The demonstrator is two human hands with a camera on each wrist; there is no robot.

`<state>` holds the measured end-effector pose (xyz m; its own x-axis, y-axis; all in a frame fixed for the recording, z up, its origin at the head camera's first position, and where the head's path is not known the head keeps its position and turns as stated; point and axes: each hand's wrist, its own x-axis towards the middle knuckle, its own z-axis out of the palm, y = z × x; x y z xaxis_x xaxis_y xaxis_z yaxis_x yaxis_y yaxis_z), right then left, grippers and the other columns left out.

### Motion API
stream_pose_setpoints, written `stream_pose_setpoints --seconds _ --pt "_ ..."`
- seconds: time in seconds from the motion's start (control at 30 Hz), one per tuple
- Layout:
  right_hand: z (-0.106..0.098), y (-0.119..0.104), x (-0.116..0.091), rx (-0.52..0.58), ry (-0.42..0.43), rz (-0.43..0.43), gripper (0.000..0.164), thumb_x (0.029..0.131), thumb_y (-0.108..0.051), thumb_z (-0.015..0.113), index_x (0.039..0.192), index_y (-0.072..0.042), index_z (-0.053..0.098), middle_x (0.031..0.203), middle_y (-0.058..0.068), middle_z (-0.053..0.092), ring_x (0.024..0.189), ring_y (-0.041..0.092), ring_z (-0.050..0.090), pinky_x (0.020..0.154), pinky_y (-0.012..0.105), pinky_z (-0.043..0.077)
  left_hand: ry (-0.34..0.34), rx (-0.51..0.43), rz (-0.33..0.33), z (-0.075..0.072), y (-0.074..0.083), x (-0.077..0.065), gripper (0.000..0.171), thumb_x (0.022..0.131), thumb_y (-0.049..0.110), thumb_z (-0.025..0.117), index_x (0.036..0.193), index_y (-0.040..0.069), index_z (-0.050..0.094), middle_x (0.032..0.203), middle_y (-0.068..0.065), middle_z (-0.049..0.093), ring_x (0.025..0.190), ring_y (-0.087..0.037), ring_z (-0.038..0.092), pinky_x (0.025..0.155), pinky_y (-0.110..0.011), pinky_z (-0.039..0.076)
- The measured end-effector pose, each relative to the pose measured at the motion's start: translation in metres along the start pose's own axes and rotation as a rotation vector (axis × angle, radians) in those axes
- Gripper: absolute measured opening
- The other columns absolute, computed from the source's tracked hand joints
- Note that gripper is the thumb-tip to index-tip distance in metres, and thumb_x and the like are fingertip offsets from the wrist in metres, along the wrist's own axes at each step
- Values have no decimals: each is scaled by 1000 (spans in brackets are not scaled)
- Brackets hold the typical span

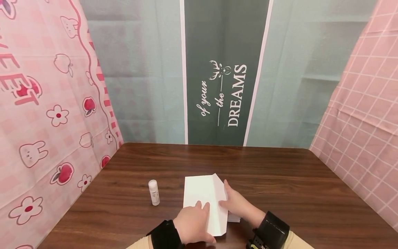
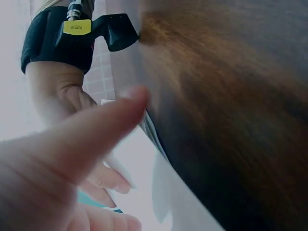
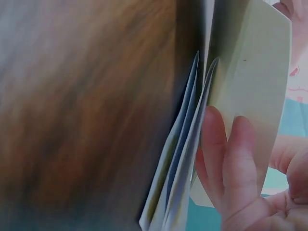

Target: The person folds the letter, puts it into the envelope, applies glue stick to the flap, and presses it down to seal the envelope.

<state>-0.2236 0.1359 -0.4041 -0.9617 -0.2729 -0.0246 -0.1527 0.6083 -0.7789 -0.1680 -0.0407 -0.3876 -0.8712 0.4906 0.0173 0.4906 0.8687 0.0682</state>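
A white sheet of paper [image 1: 199, 188] lies on the table, creased along its right side into a flap [image 3: 252, 82] with slanted corners. My left hand [image 1: 193, 221] rests on the sheet's lower left part, its fingers spread and its thumb stretched out over the near edge. On the right, my right hand [image 1: 237, 202] pinches the tilted-up flap, with the thumb on the inner face and fingers against the outer face. Under the sheet, several layers of folded white paper [image 1: 234, 218] stick out near the right hand.
A white capped tube [image 1: 153, 192], like a glue stick, stands left of the paper on the dark wooden table [image 1: 280, 173]. Printed pink cloth [image 1: 46, 121] hangs at the left, pink checked cloth [image 1: 370, 103] at the right, and a grey-green curtain [image 1: 149, 86] behind.
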Motion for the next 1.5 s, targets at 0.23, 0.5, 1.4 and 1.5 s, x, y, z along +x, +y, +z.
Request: stream_pose_setpoints --seconds 0.23,0.5,1.4,1.5 --pt "1 0 -3 68 -94 -33 80 85 -3 63 140 17 8 121 40 44 77 24 61 56 37 53 -24 35 26 3 -2 0 83 58 55 80 119 4 57 86 -11 59 63 -19 57 57 -30 48" --pt "-9 5 -12 -23 -198 -135 89 86 -19 66 139 19 5 123 33 51 112 36 54 87 47 45 -61 22 24 6 -6 2 81 59 47 79 124 5 55 90 -13 62 68 -19 58 63 -30 48" --pt "-55 38 -34 -58 -158 -124 86 88 -23 65 134 25 10 113 26 60 105 35 59 85 46 45 -88 65 70 6 -1 3 77 56 45 80 127 33 55 78 -6 57 64 -14 48 57 -27 40" --pt "-59 41 -35 -91 -137 -116 85 88 -24 64 134 25 12 112 24 62 105 35 59 86 46 45 -93 105 85 6 0 3 78 55 47 79 128 35 54 76 -4 56 65 -13 47 56 -26 39"
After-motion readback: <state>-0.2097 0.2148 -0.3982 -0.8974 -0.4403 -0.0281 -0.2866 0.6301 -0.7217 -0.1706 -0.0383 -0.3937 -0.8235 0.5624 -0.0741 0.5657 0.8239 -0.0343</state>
